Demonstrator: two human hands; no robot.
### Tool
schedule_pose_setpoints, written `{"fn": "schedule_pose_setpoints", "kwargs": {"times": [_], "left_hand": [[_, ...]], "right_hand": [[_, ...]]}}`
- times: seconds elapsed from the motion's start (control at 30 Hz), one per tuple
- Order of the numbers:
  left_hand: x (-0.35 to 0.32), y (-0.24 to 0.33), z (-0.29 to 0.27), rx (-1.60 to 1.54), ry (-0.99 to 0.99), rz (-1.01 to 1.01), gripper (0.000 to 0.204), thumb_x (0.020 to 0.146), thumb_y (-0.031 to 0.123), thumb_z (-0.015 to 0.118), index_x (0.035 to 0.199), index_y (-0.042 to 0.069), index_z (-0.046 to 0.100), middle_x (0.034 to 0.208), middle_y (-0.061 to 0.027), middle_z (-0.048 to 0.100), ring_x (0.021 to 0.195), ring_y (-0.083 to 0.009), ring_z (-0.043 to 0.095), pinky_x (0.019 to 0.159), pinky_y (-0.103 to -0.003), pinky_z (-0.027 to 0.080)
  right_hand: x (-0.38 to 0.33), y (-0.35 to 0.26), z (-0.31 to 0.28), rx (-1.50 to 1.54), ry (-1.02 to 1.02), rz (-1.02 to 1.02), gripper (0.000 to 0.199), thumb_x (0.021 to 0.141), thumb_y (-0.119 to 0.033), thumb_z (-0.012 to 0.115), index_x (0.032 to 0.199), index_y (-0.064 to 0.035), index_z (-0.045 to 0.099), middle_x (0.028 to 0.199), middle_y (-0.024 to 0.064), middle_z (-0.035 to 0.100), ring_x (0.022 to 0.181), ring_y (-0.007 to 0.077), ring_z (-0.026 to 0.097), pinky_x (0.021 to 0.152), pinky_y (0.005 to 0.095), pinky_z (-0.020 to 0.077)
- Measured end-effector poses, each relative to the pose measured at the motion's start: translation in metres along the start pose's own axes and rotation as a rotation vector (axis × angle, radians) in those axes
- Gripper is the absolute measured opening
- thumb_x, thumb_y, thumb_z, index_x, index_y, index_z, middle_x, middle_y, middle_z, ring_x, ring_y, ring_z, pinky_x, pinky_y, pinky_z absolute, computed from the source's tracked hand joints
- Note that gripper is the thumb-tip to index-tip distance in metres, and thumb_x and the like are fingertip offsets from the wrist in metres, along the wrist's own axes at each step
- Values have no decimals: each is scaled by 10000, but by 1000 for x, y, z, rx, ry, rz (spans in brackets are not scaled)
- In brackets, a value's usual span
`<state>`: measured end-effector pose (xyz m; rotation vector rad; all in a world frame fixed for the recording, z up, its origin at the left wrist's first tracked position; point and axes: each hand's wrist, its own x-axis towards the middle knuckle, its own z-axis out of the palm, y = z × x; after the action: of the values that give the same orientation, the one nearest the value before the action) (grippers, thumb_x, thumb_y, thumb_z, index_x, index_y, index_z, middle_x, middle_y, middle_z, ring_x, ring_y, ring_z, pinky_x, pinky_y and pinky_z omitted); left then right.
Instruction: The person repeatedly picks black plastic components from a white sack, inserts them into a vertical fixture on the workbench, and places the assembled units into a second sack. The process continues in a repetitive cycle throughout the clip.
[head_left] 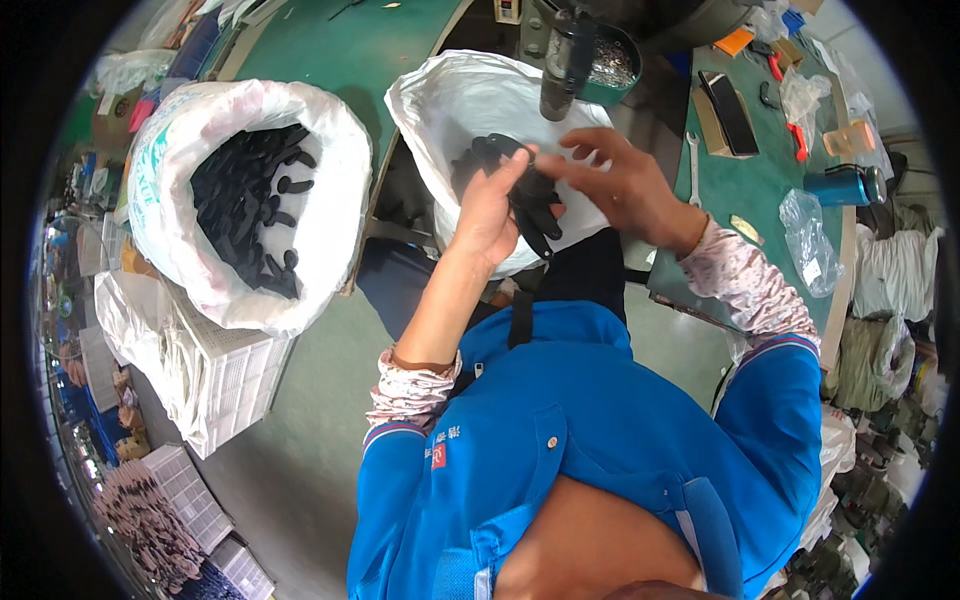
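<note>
In front of my body, my left hand (488,218) is closed round a bunch of black curved plastic pieces (536,222), its thumb on top. The pieces are slim with rounded ends, and they fan out beyond my fingers. Just to the right, my right hand (632,188) hovers with fingers apart and slightly bent, a bit blurred by motion; nothing shows in it. Both hands are over the mouth of a white woven bag (425,95). How much lies inside that bag is partly hidden by my hands.
At left, a second white bag (345,190) holds many similar black pieces (235,205), above a white crate (235,385). A dark cylindrical machine part (566,65) stands over the front bag. On the right green table (690,240) lie a wrench (694,170), a phone (728,112) and a blue bottle (845,186).
</note>
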<state>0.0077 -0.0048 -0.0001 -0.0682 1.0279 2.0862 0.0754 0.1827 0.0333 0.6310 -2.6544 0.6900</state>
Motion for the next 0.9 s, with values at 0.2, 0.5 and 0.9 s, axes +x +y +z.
{"fn": "schedule_pose_setpoints", "kwargs": {"times": [0.2,0.5,0.9], "left_hand": [[-9,-4,14,29,-143,-104,297,962,280,509,1081,9,532,911,-148,634,737,-191,633,505,-306,524],[-25,2,23,207,-427,-207,201,942,170,538,994,-24,543,833,-201,631,607,-165,603,407,-256,464],[-21,1,23,10,-293,-43,374,897,45,483,1264,-23,459,1078,-195,599,938,-250,617,774,-320,530]], "right_hand": [[7,-13,-11,176,201,-144,395,781,60,592,1136,-113,591,1101,128,576,913,275,593,733,328,491],[18,-14,-28,604,-160,366,290,922,-45,507,1205,-62,569,893,116,625,707,169,606,666,313,489],[71,44,-68,799,328,458,346,924,-154,586,1231,3,557,868,66,636,648,63,553,555,190,438]]}}
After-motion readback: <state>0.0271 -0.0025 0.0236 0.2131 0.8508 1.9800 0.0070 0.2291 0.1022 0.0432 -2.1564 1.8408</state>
